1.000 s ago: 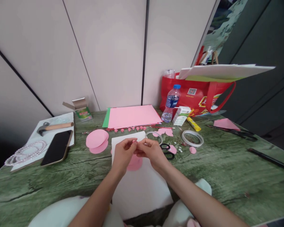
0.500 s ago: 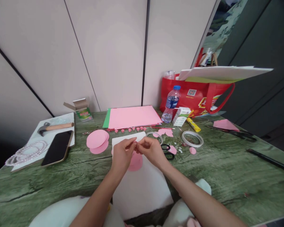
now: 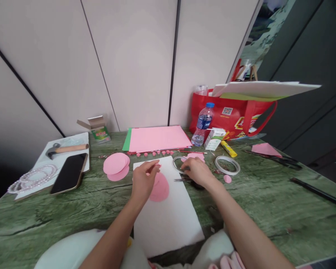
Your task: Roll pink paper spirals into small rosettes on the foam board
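Observation:
My left hand (image 3: 143,180) is closed in a pinch above the white sheet (image 3: 170,224), holding a small pink paper piece (image 3: 158,164) at its fingertips. Its exact shape is partly hidden. Below and beside the fingers, pink paper discs (image 3: 160,189) lie on the sheet. My right hand (image 3: 198,171) has curled fingers over the right side of a thin roll of tape (image 3: 176,167) lying flat, and its fingertips are partly hidden. Scissors (image 3: 180,180) lie under that hand with their blades pointing left. Several little pink paper rolls (image 3: 154,153) form a row behind the sheet.
Pink discs (image 3: 116,164), a phone (image 3: 70,173), a hammer (image 3: 68,148) and beads (image 3: 35,178) are at left. Pink sheets (image 3: 159,139) lie at the back. Rightward are a bottle (image 3: 203,125), glue stick (image 3: 229,148), wider tape roll (image 3: 227,165) and red bag (image 3: 226,116).
My hands have come apart. The right hand has moved right to the roll of tape and over the scissors; the left stays above the sheet with the small pink piece.

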The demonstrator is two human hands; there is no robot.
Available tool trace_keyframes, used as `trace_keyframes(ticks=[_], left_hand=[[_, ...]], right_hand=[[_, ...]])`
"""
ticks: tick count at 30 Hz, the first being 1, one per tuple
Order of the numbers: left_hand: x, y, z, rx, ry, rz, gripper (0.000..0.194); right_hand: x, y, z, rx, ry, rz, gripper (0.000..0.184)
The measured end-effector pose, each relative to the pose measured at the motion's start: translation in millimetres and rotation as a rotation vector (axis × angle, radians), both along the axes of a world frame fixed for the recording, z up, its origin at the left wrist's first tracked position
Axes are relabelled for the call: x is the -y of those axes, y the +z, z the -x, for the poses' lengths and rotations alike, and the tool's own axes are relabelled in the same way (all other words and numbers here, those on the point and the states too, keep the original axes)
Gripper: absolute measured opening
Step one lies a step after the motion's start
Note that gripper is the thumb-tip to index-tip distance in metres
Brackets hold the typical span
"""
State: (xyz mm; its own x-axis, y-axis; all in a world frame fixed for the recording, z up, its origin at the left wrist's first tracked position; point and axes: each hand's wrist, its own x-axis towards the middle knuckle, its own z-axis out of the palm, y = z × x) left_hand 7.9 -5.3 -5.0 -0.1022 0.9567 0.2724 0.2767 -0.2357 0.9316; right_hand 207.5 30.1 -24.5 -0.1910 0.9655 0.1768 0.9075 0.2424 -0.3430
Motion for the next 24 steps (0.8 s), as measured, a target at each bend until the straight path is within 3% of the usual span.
trace_keyframes(ticks=[4, 8, 12, 16, 21, 24], left_hand=[[-1, 3.8, 1, 0.028, 0.016, 0.009, 0.023], [1, 7.5, 2, -0.004, 0.029, -0.026, 0.026], [2, 11.5, 5, -0.085, 0.076, -0.183, 0.024], [1, 13.0, 7, -0.106, 0.065, -0.252, 0.022], [0, 6.9, 5, 0.019, -0.064, -0.118, 0.027], [0, 3.8, 2, 0.098, -0.126, -0.018, 0.029]], right_hand=[[-2, -3.5, 5, 0.116, -0.028, 0.077, 0.016], [4, 9.2, 7, 0.094, -0.003, 0.062, 0.017], [18, 28.3, 8, -0.185, 0.250, 0.023, 0.016], [28, 36.6, 14, -0.486, 0.441, 0.136, 0.012], [28, 34.6, 19, -0.713, 0.447, 0.287, 0.013], [25, 31.3, 21, -0.761, 0.438, 0.248, 0.015]])
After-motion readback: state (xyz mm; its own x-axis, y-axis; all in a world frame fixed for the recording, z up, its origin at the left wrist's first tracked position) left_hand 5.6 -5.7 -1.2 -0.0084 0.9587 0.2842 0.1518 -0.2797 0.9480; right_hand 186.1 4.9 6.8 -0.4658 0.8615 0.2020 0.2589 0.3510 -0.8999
